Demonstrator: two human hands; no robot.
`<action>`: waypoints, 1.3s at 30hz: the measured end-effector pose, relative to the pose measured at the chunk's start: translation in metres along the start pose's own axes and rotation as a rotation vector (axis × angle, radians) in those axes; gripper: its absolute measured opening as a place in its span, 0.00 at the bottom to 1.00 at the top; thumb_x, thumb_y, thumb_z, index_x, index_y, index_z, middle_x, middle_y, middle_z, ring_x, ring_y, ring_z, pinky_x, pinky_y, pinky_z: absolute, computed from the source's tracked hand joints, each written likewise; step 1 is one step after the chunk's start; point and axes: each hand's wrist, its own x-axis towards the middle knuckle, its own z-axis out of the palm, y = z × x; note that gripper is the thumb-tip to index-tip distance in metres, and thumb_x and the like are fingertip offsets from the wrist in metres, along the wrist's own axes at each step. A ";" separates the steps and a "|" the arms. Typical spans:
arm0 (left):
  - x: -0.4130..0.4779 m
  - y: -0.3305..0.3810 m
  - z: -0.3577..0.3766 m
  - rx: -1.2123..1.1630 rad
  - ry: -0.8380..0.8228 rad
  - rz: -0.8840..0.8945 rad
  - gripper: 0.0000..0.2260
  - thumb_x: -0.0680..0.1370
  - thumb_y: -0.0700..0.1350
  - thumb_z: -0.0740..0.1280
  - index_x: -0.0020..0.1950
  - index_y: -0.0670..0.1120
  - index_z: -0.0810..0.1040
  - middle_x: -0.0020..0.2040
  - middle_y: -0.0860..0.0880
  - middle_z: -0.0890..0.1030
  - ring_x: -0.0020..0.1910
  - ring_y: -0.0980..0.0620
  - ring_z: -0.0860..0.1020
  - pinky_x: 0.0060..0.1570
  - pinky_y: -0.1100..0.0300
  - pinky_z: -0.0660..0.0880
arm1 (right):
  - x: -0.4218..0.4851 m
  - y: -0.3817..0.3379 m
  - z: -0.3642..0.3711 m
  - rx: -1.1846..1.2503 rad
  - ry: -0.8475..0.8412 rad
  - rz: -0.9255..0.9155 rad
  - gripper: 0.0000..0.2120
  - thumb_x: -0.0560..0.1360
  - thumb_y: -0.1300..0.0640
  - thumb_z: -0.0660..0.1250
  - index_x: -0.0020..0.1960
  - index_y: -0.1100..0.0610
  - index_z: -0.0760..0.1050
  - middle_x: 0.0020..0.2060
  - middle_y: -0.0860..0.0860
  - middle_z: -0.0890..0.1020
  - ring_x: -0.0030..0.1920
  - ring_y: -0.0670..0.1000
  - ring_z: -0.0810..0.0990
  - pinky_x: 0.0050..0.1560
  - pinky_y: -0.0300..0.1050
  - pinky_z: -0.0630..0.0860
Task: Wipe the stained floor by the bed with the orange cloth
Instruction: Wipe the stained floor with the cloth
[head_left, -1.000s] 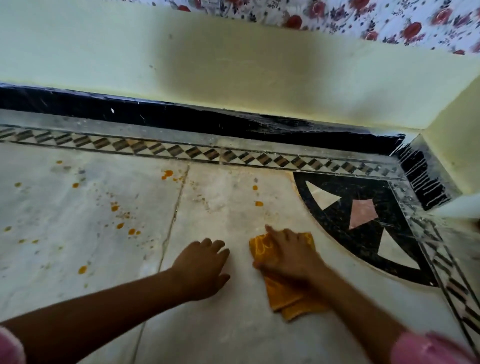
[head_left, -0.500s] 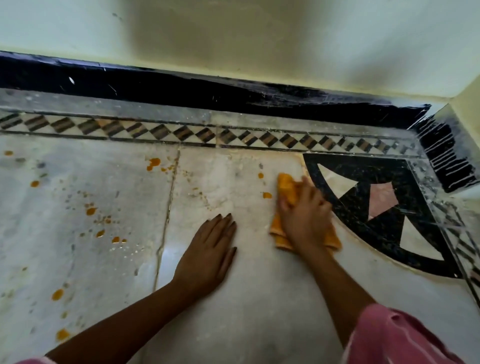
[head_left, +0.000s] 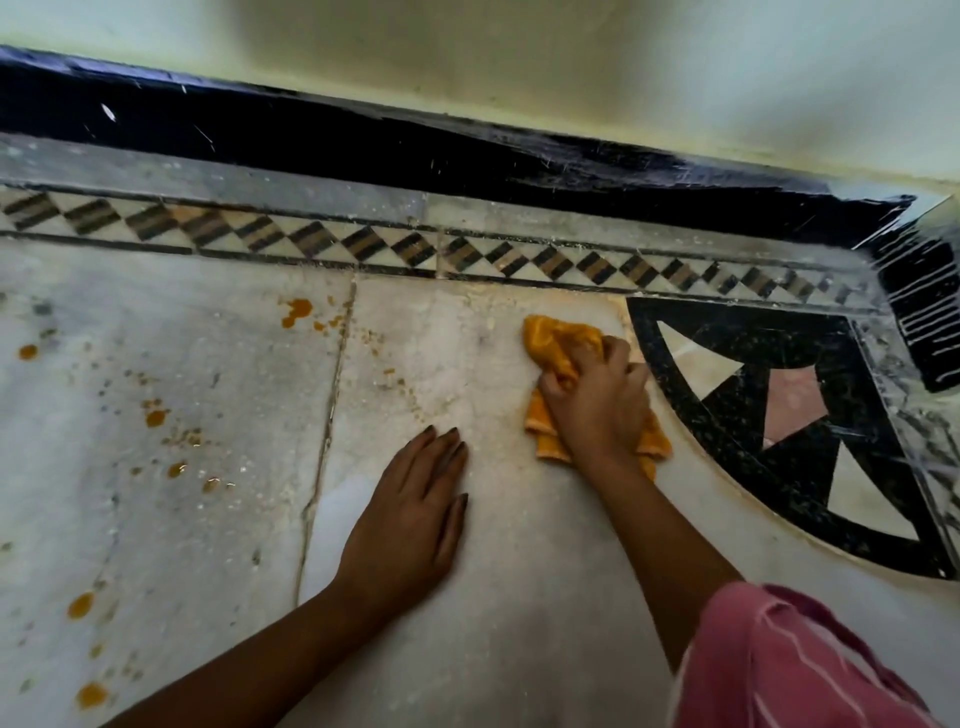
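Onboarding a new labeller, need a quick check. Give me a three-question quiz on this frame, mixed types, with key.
1. True or false: the right hand grips the orange cloth.
2. The left hand is: A) lying flat on the floor; B) holding the cloth; C) out of view.
3. Fill in: most orange stains lie to the ___ of the cloth.
Key: 1 true; 2 A; 3 left.
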 end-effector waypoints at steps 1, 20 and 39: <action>0.000 0.000 -0.001 0.001 0.004 -0.001 0.22 0.80 0.50 0.52 0.67 0.39 0.72 0.67 0.41 0.72 0.69 0.44 0.65 0.68 0.54 0.60 | -0.009 -0.002 0.001 0.010 -0.021 -0.079 0.26 0.73 0.42 0.64 0.69 0.49 0.68 0.68 0.54 0.65 0.60 0.59 0.66 0.56 0.52 0.68; 0.000 -0.003 0.001 0.016 0.042 -0.008 0.22 0.79 0.50 0.55 0.68 0.39 0.72 0.67 0.41 0.73 0.69 0.44 0.66 0.69 0.55 0.59 | -0.073 0.029 -0.009 0.079 -0.138 -0.438 0.24 0.68 0.39 0.60 0.62 0.41 0.73 0.62 0.53 0.74 0.52 0.57 0.74 0.44 0.50 0.76; 0.001 -0.003 -0.001 0.050 0.164 -0.090 0.25 0.76 0.49 0.56 0.71 0.41 0.63 0.68 0.41 0.71 0.70 0.41 0.64 0.67 0.41 0.56 | -0.066 0.049 -0.025 -0.025 -0.185 -0.389 0.26 0.70 0.38 0.62 0.66 0.43 0.71 0.66 0.53 0.69 0.60 0.58 0.69 0.56 0.54 0.73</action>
